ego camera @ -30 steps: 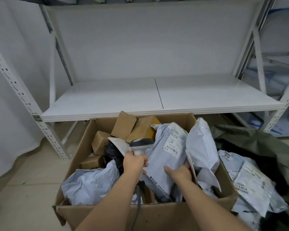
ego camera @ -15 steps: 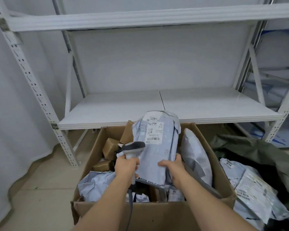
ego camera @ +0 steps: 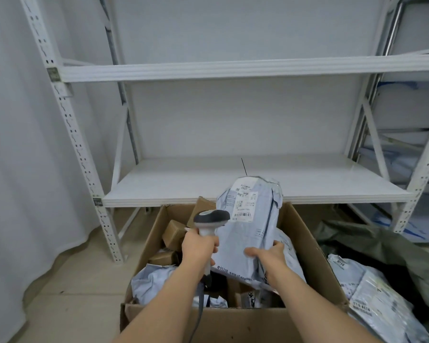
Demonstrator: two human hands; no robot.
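Above the carton (ego camera: 235, 326), scanner (ego camera: 211, 217) beside parcel (ego camera: 249, 235)

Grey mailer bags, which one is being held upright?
The grey mailer gripped by the right hand, upright above the cardboard box, beside the scanner in the left hand. The other mailers lie slumped.

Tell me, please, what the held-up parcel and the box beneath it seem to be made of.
The parcel looks like thin grey plastic film, faintly glossy: it creases and sags. The box looks like matt brown cardboard, probably corrugated: bent edges.
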